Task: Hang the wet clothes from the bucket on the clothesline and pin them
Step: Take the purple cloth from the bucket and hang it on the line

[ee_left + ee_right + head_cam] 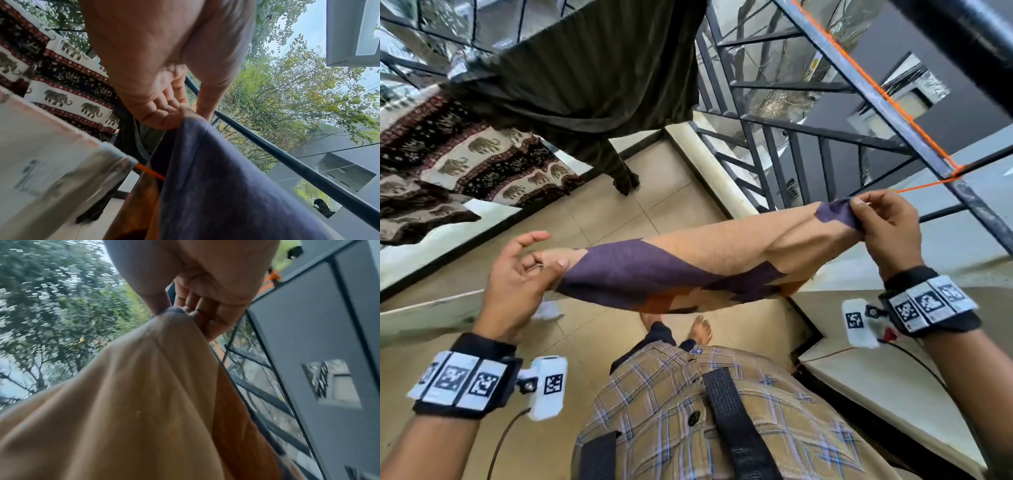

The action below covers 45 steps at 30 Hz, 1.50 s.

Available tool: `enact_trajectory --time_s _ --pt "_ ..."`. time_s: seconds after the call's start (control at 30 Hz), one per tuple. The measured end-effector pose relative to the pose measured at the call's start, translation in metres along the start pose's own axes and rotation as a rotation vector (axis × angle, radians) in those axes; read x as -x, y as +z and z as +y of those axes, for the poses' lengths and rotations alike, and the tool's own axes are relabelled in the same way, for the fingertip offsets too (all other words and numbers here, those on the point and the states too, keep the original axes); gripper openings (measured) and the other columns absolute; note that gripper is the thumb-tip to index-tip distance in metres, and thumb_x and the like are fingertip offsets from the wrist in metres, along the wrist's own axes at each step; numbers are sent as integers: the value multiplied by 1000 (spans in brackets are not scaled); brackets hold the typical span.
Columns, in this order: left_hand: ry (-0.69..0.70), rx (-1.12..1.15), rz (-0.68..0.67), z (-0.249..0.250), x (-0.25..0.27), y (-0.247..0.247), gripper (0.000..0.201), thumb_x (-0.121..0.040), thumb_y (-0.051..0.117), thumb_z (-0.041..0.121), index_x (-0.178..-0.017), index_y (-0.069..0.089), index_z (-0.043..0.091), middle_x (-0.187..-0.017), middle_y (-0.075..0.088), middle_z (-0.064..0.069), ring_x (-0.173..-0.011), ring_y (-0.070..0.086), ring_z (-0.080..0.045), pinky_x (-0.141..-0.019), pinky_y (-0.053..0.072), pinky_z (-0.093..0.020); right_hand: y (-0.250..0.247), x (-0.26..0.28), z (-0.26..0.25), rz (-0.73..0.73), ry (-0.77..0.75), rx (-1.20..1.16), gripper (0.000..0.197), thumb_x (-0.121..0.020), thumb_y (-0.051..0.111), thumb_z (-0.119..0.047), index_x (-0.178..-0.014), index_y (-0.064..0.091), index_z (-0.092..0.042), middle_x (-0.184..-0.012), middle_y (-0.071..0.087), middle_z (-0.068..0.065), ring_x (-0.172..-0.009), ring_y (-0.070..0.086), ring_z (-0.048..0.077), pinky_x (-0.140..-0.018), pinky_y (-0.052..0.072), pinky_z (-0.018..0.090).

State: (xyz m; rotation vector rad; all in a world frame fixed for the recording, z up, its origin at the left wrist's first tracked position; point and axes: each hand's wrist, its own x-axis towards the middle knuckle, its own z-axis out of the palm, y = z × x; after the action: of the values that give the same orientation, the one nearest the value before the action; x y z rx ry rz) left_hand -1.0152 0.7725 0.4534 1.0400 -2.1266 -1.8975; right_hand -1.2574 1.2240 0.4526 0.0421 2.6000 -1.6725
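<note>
A tan, purple and orange cloth is stretched between my two hands at chest height. My left hand pinches its left end between thumb and fingers, the index finger lifted free. My right hand pinches the purple corner at the right end. In the left wrist view the purple part of the cloth hangs from my left hand; in the right wrist view the tan part of the cloth hangs from my right hand. The orange clothesline runs from a metal post towards my right hand. No bucket or pins are in view.
A dark green garment and an elephant-print cloth hang at the upper left. A black metal railing lines the balcony edge ahead. A diagonal metal post carries the orange line. Tiled floor lies below.
</note>
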Motion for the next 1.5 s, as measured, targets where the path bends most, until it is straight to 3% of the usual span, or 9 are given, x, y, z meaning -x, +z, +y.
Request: enact_trajectory --time_s 0.07,0.2,0.33,0.63,0.8,0.97,1.13,1.37,1.5 --pt "23 -68 32 5 -16 0 41 -87 65 -5 -104 62 33 -88 67 -9 -75 64 -13 -62 54 -14 1 -13 -8 -14 -37 118 7 -86 67 -22 -79 65 -22 -65 66 -16 -64 58 0 -67 49 21" --pt "66 -457 76 11 -47 11 30 -86 71 9 -100 60 34 -87 63 -6 -67 55 -10 -61 48 -19 1 -32 -14 -98 37 431 9 -77 69 -39 -78 67 -30 -71 66 -2 -69 63 18 -74 58 45" --pt "65 -842 -5 3 -52 16 32 -85 74 32 -113 60 26 -100 64 -1 -84 63 -19 -82 55 -42 0 -20 -24 -52 -68 774 21 -82 68 -45 -89 69 -25 -77 69 -4 -82 66 26 -74 53 37" --pt "115 -816 -59 -26 4 16 3 -89 68 26 -88 67 25 -79 65 9 -71 59 -5 -59 40 -19 5 -7 -8 -303 -423 709 18 -79 77 -21 -97 77 -24 -82 46 -5 -76 48 17 -63 46 36" --pt "-122 -742 -82 -71 3 15 34 -91 60 48 -114 67 24 -98 73 4 -83 69 -11 -85 56 -38 9 -23 -12 -377 -474 805 15 -81 76 -13 -93 78 -22 -86 58 2 -79 52 24 -67 37 30" --pt "-257 -406 -57 -76 0 28 5 -93 64 34 -94 61 30 -100 70 2 -85 71 -17 -81 55 -40 1 -42 -22 -592 -462 828 13 -81 78 -15 -91 78 -22 -84 69 0 -69 58 21 -65 49 36" --pt "-267 -231 81 -84 -1 19 30 -90 67 36 -111 65 14 -101 73 -9 -88 73 -23 -71 52 -34 -8 -59 -35 -715 -404 875 19 -80 80 -18 -95 79 -30 -83 75 -4 -66 64 17 -63 50 35" --pt "-195 -229 113 -66 8 9 24 -89 69 34 -107 73 19 -94 74 -4 -90 72 -23 -78 57 -41 -28 -92 -57 -755 -316 938 16 -79 79 -12 -90 80 -23 -78 76 2 -76 62 -2 -61 42 9" --pt "-66 -367 123 -41 11 22 10 -90 68 34 -81 71 31 -78 71 4 -80 67 -12 -75 51 -30 -26 -106 -68 -644 -343 925 13 -81 76 -5 -91 79 -13 -80 74 5 -75 60 6 -62 39 4"
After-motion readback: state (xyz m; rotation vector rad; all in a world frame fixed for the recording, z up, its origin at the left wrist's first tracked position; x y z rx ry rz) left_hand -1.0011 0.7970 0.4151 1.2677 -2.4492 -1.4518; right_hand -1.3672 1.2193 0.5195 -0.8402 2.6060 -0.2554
